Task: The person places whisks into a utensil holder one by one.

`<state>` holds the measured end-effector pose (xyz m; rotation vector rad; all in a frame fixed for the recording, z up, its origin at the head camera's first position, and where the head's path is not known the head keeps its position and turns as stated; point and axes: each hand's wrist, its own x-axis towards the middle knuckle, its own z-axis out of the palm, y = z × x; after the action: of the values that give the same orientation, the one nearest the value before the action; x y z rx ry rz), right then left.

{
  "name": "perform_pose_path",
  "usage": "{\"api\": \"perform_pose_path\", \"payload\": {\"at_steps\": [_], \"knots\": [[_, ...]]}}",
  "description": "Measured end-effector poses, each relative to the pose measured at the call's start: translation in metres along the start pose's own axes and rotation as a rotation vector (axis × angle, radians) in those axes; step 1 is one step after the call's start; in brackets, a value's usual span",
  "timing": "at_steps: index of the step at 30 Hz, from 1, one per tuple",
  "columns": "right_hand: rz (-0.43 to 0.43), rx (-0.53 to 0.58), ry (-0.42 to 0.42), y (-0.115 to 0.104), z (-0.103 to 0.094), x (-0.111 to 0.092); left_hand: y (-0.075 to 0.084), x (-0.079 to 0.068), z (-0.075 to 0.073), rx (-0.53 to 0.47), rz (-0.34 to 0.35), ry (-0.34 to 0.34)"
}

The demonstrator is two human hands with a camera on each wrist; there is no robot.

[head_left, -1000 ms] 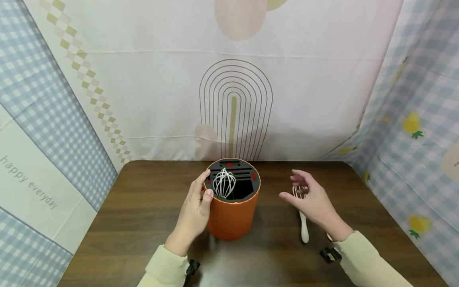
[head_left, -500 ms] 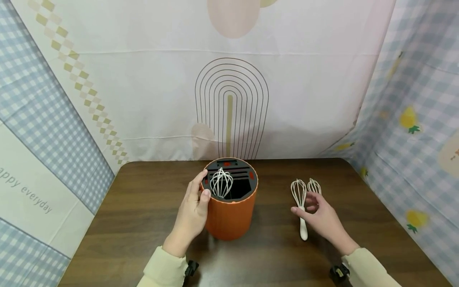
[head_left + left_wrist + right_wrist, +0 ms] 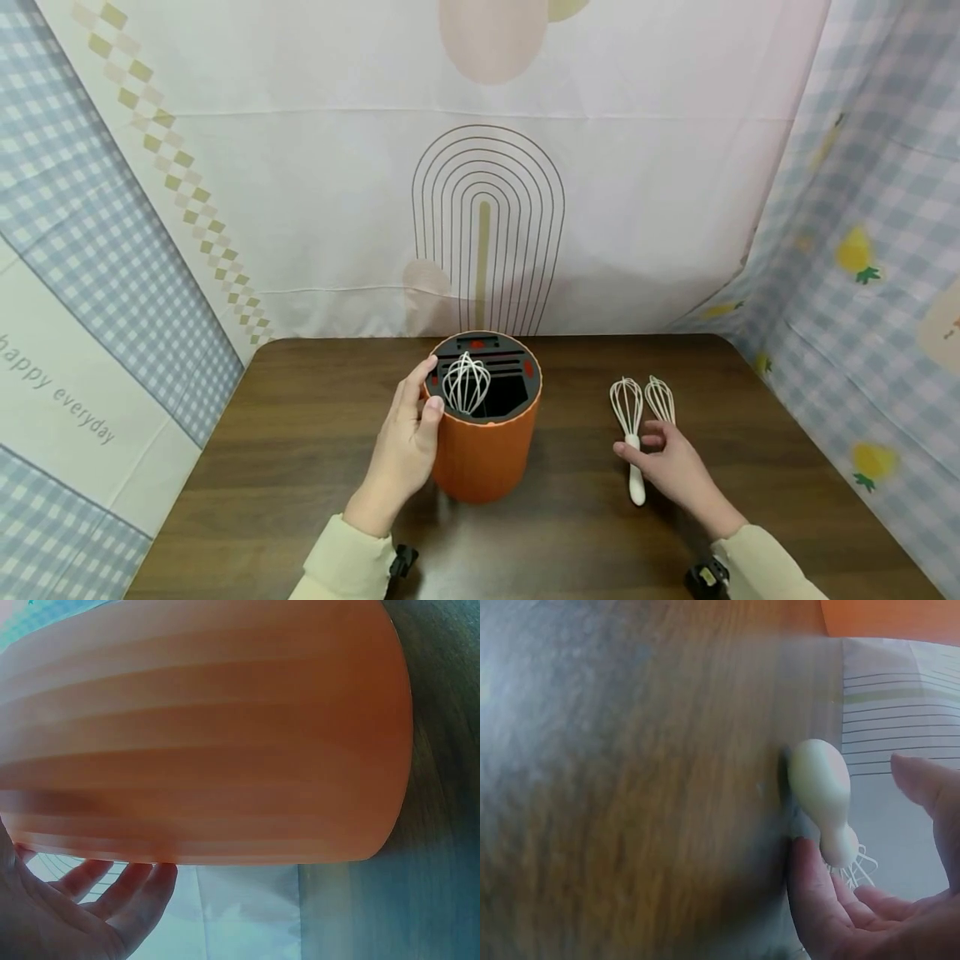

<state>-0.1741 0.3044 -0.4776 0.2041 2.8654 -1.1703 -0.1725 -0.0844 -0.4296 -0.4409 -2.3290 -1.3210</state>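
An orange ribbed utensil holder with a black slotted top stands upright on the table, also filling most of the left wrist view. A white whisk stands in it, wire end up. My left hand rests against the holder's left side, fingers and thumb at the rim. To the right lie two more whisks, a nearer whisk and a second whisk whose handle my right hand hides. In the right wrist view, the thumb stands apart from a white handle, the fingers beside it.
The dark wooden table ends at a pale patterned curtain behind. Checked cloth hangs along the right side, with more checked cloth on the left. Black straps sit at both wrists.
My right hand has come down and back toward me, over the handles of the lying whisks, uncovering their wire ends. My left hand and the holder stay in place.
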Motion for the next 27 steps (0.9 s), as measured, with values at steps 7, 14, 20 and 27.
{"api": "perform_pose_path", "payload": {"at_steps": [7,14,20,27], "knots": [[-0.001,0.015,-0.002,0.0024,0.003,0.0,0.0007,0.0002,0.0008,0.003,-0.005,-0.006],[-0.012,0.024,-0.01,0.0046,0.0054,0.0025,-0.0006,-0.0002,0.0005,0.011,-0.007,-0.004],[-0.023,0.028,-0.023,0.0058,0.0058,0.0033,-0.0006,-0.0001,0.0002,0.01,-0.001,-0.001],[-0.025,0.04,-0.028,0.0058,0.0053,0.0026,-0.0007,0.0002,0.0003,0.012,0.002,0.005]]}}
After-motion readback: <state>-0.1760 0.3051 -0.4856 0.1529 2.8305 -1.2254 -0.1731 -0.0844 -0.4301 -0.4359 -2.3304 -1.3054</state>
